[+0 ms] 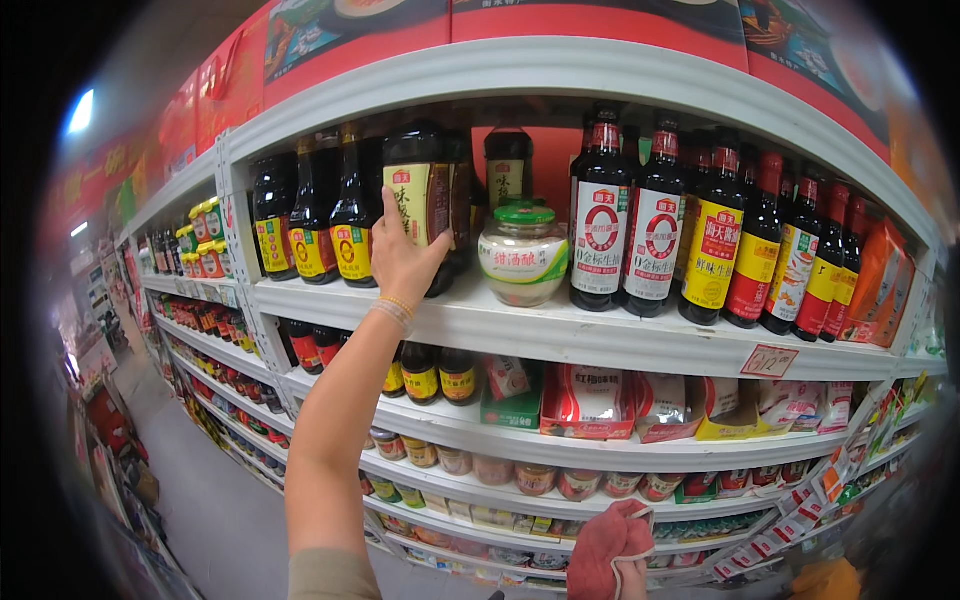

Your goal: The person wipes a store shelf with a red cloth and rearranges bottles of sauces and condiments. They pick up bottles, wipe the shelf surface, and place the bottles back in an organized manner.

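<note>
My left hand (409,251) reaches up to the top shelf and grips a large dark soy sauce bottle (416,195) with a pale yellow label, fingers on its front and thumb at its right side. Smaller dark bottles with yellow labels stand to its left. Just right of it sits a glass jar (523,255) with a green lid and whitish contents, and a similar dark bottle (508,165) stands behind the jar. Low in the picture, my right hand (632,577) holds a red cloth (611,544) that covers most of it.
Several glass sauce bottles (600,217) line the right of the top white shelf (465,319), with orange packets (877,289) at the end. Lower shelves hold bottles, boxed bags of seasoning (589,401) and jars (536,478). Red cartons (600,37) rest above. An aisle floor (217,495) lies left.
</note>
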`<move>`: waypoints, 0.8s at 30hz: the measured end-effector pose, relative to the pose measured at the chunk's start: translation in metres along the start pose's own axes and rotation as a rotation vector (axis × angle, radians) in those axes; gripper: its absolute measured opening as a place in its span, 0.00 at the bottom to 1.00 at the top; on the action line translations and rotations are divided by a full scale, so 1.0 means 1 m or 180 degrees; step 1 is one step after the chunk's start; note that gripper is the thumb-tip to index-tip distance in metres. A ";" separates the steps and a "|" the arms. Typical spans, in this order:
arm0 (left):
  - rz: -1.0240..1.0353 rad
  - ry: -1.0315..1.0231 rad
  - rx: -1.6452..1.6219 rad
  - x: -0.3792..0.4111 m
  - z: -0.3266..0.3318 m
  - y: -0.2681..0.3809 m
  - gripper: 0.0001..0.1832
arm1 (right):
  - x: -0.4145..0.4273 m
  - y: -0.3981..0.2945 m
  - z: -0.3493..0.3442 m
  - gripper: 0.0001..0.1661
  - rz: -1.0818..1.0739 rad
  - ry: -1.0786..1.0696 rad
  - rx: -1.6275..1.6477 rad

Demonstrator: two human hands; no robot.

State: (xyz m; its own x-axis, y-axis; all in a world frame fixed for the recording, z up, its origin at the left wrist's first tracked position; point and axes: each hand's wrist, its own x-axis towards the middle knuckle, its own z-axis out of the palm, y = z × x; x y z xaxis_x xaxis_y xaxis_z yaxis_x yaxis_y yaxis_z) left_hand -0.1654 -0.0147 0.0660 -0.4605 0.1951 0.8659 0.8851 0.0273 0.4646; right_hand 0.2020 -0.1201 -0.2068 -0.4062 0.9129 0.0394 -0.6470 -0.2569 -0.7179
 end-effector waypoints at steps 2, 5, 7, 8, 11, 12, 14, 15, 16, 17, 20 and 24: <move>0.0055 0.0047 -0.0035 0.002 -0.002 -0.003 0.55 | 0.001 0.001 -0.004 0.26 0.0039 0.0087 0.0014; -0.0031 -0.0221 -0.0430 0.011 -0.010 -0.006 0.55 | 0.002 0.002 -0.010 0.27 0.0116 0.0190 0.0081; -0.0019 -0.0411 -0.0888 0.016 -0.017 -0.008 0.55 | 0.004 0.003 -0.011 0.27 0.0133 0.0248 0.0131; -0.0078 -0.0536 -0.1272 0.016 -0.022 -0.010 0.55 | 0.004 0.003 -0.011 0.27 0.0160 0.0260 0.0154; -0.0209 -0.0826 -0.2012 0.012 -0.045 0.007 0.52 | 0.001 0.007 -0.014 0.28 0.0211 0.0333 0.0226; -0.0250 -0.0923 -0.2175 0.013 -0.050 0.008 0.51 | 0.002 0.009 -0.014 0.28 0.0241 0.0345 0.0271; -0.0517 -0.1162 -0.2463 0.011 -0.065 0.012 0.49 | -0.004 0.013 -0.017 0.28 0.0298 0.0347 0.0351; -0.0539 -0.1238 -0.2499 0.007 -0.072 0.014 0.48 | -0.008 0.014 -0.017 0.28 0.0354 0.0354 0.0386; -0.0561 -0.1317 -0.2545 0.002 -0.080 0.014 0.48 | -0.009 0.013 -0.019 0.29 0.0396 0.0343 0.0435; -0.0593 -0.1465 -0.2602 -0.006 -0.083 0.015 0.47 | -0.010 0.012 -0.022 0.29 0.0497 0.0326 0.0464; -0.0644 -0.1627 -0.2606 -0.035 -0.100 0.015 0.46 | -0.011 0.017 -0.038 0.32 0.0772 0.0186 0.0443; -0.0587 -0.1742 -0.3261 -0.114 -0.100 0.007 0.51 | -0.010 -0.016 -0.001 0.31 0.0264 0.0284 0.0547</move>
State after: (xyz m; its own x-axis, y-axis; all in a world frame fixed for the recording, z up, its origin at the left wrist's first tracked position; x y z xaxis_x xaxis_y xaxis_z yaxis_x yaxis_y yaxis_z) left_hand -0.1136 -0.1349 -0.0110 -0.2650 0.6725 0.6910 0.2259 -0.6534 0.7225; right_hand 0.2170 -0.1246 -0.1971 -0.4090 0.9088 -0.0822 -0.7174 -0.3758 -0.5866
